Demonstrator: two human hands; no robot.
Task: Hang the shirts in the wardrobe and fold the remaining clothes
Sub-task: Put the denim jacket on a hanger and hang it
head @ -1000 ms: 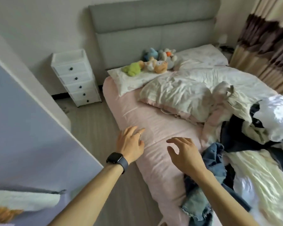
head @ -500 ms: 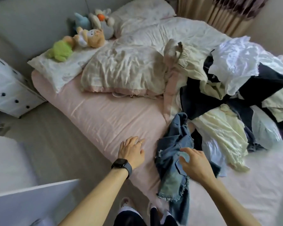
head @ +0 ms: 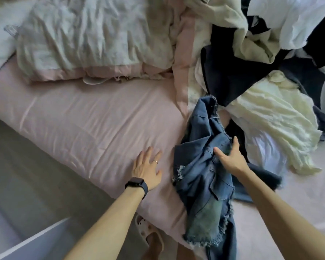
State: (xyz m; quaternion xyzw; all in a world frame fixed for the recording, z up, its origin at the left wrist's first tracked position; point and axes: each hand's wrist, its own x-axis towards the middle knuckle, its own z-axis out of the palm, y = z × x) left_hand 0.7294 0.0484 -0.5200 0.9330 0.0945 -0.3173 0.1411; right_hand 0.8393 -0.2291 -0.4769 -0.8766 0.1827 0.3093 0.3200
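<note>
Two bare hands work at the near edge of the bed. The right hand (head: 231,159) lies on the frayed denim garment (head: 201,177), thumb and forefinger spread in a V against the cloth. Its other fingers are hidden in a fold, so a grip cannot be confirmed. Half a second earlier it hovered just above this cloth. The left hand (head: 147,165), with a smartwatch (head: 136,185) at the wrist, stays flat with fingers spread on the pink sheet (head: 83,119), just beside the denim and apart from it. The denim hangs over the mattress edge. Behind it lies the clothes pile: a pale yellow garment (head: 270,113) touching the denim's far end, a navy garment (head: 223,77) and a white garment (head: 293,21). A crumpled duvet (head: 94,38) lies far left. The view has tipped downward and closer since the earlier frame.
</note>
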